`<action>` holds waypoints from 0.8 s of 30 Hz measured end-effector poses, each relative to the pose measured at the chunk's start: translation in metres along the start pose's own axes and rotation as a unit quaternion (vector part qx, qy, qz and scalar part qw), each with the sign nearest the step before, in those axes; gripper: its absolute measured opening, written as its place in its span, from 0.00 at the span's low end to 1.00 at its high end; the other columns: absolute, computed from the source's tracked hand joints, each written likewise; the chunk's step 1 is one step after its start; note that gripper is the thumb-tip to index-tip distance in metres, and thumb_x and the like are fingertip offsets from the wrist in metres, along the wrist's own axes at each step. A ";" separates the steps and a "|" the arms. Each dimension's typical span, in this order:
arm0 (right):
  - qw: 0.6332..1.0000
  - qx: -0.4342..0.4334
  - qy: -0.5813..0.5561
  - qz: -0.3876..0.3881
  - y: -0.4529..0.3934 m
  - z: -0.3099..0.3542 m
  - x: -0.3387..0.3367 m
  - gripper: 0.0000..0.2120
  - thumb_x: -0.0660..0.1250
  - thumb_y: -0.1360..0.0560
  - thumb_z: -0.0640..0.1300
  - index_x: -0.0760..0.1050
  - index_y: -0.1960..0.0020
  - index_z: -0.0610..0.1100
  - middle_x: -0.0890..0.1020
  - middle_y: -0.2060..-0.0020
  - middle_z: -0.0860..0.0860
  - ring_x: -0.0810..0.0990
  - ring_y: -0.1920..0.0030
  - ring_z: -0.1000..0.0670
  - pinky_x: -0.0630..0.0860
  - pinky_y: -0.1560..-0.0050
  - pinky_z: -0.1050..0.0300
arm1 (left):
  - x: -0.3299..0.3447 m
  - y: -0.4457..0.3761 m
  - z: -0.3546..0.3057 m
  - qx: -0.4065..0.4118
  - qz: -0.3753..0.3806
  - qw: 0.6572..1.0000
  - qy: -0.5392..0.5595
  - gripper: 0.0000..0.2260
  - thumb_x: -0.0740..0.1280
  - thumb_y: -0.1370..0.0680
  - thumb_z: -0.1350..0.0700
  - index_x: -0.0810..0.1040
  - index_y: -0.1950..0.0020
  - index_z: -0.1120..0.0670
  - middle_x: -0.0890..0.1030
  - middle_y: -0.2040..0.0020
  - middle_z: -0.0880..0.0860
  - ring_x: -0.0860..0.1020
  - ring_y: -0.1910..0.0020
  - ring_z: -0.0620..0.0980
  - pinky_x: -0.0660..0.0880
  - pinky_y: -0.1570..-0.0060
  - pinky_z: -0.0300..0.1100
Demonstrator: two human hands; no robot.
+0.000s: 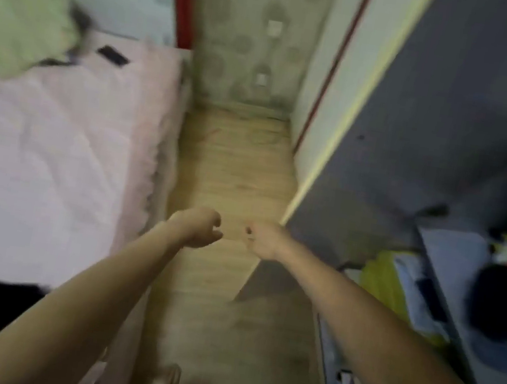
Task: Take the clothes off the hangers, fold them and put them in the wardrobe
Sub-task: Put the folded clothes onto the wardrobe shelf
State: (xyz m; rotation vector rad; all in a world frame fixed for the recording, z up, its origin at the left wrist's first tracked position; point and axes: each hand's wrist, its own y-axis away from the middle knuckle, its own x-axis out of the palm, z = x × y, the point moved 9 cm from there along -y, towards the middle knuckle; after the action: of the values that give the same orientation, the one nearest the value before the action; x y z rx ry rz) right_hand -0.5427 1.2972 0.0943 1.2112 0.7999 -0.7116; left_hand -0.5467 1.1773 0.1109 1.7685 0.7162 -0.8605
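Both the left hand [198, 228] and right hand [263, 239] are held out over the floor, fingers curled, nothing gripped. A green garment [16, 21], judged soft and light, lies far left on the bed [54, 143]; it is best gathered at the shoulders

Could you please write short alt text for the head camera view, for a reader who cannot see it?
Blurred view down a narrow wooden floor: the left hand and right hand, fingers curled, holding nothing, nearly meet. A bed with a pink cover and a green blanket lies left; an open wardrobe holding clothes stands right.
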 end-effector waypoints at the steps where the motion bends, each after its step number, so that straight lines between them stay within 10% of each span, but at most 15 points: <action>1: 0.999 -0.031 0.029 0.017 -0.009 0.027 0.009 0.16 0.57 0.21 0.41 0.74 0.36 0.39 0.77 0.38 0.41 0.77 0.40 0.40 0.74 0.45 0.53 | 0.000 0.014 0.028 -0.031 -0.014 0.999 0.022 0.18 0.61 0.19 0.48 0.75 0.34 0.56 0.77 0.36 0.57 0.75 0.37 0.57 0.72 0.42 0.45; 14: 0.945 -0.264 0.160 0.108 -0.067 0.399 0.110 0.15 0.56 0.21 0.44 0.71 0.37 0.41 0.76 0.39 0.45 0.76 0.42 0.43 0.71 0.51 0.54 | 0.129 0.235 0.369 -0.338 -0.049 0.918 0.201 0.15 0.59 0.19 0.48 0.75 0.38 0.55 0.77 0.39 0.53 0.75 0.41 0.55 0.74 0.45 0.49; 20: 0.924 -0.321 0.156 0.138 -0.085 0.522 0.194 0.18 0.58 0.21 0.47 0.67 0.34 0.40 0.77 0.43 0.44 0.77 0.46 0.42 0.74 0.50 0.51 | 0.244 0.330 0.477 -0.483 -0.143 0.779 0.373 0.16 0.61 0.20 0.50 0.72 0.35 0.55 0.77 0.41 0.54 0.76 0.45 0.54 0.75 0.48 0.48; 24: 0.923 -0.329 0.143 0.142 -0.107 0.563 0.258 0.29 0.65 0.24 0.54 0.60 0.29 0.42 0.71 0.37 0.42 0.74 0.41 0.40 0.75 0.44 0.45 | 0.329 0.359 0.494 -0.568 -0.163 0.692 0.415 0.28 0.62 0.20 0.45 0.58 0.23 0.53 0.63 0.25 0.56 0.64 0.28 0.59 0.69 0.35 0.56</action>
State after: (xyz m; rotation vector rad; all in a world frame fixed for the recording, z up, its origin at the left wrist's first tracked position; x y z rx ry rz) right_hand -0.4078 0.7113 -0.0897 0.7888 0.9759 -0.0012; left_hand -0.1860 0.6205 -0.0923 0.7520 1.7149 0.3371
